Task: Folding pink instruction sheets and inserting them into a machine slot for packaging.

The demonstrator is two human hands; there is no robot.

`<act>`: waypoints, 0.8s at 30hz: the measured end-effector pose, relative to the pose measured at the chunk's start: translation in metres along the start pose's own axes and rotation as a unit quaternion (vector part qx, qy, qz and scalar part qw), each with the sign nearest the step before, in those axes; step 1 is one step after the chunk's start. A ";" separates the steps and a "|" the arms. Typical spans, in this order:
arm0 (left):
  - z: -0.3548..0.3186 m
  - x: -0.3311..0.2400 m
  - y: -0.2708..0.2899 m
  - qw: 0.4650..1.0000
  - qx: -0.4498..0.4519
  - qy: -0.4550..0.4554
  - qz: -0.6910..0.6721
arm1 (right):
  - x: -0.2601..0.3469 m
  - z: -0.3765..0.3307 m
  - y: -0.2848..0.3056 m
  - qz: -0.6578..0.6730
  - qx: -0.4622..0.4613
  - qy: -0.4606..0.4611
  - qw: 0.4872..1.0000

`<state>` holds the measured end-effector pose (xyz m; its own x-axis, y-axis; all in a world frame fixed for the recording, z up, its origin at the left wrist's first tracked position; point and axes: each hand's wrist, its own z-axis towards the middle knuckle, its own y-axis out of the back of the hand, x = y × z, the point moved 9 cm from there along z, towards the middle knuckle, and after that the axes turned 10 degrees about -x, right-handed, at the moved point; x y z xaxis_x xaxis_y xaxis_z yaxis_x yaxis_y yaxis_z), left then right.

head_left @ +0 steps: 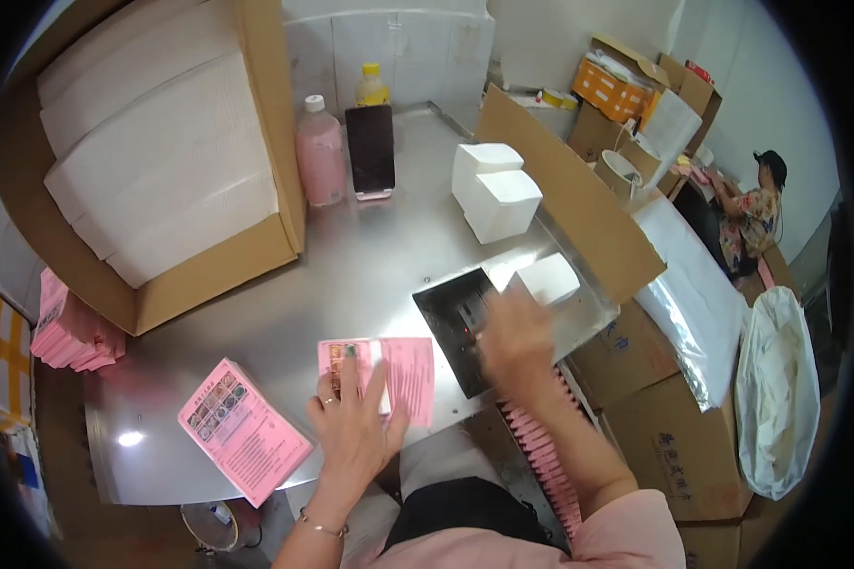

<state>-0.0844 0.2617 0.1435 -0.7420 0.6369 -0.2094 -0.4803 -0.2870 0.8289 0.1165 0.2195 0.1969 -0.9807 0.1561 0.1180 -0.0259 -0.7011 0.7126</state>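
Note:
My left hand (353,417) lies with its fingers spread on a pink printed sheet (414,368) near the table's front edge. Under those fingers, a narrow white folded piece (377,353) rests on the sheet, partly covered by the hand. My right hand (515,343) is smeared by motion over the right side of a dark rectangular opening (438,302) in the metal table. Whether its fingers hold anything cannot be made out. Just beyond it sits a white paper stack (548,277). A pile of pink printed sheets (244,429) lies left of my left hand.
A large carton (289,171) of white paper stacks stands at left. Behind are a pink-filled bottle (320,152) and an upright phone (370,150). White blocks (503,204) stand beside a cardboard flap (560,180). A co-worker (754,213) sits far right, beyond cartons (669,446).

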 end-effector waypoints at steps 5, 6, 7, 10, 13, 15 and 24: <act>0.016 -0.017 0.008 0.998 -0.060 -0.024 0.005 | -0.102 -0.006 -0.008 -0.141 -0.055 -0.032 0.988; 0.017 -0.016 0.007 0.998 -0.057 -0.038 0.005 | -0.106 -0.005 -0.009 -0.141 -0.054 -0.030 0.988; 0.017 -0.017 0.010 0.997 -0.049 -0.052 0.005 | -0.108 -0.006 -0.010 -0.119 -0.053 -0.042 0.991; 0.018 -0.019 0.010 0.999 0.041 -0.029 -0.004 | -0.114 -0.009 -0.011 -0.084 -0.053 -0.063 0.993; 0.013 -0.021 0.006 0.999 0.008 -0.046 -0.001 | -0.115 -0.011 -0.002 -0.068 -0.083 -0.058 0.993; 0.002 -0.030 -0.007 0.995 0.036 -0.072 -0.057 | -0.107 -0.011 0.005 -0.066 -0.109 -0.046 0.991; 0.011 -0.023 0.017 0.989 0.011 -0.054 -0.135 | 0.100 -0.071 -0.001 0.215 0.017 0.240 0.947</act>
<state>-0.0705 0.2503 0.1687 -0.5342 0.7606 -0.3689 -0.6428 -0.0821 0.7616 0.0047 0.1870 0.1590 -0.8749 -0.4777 0.0802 0.3935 -0.6044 0.6927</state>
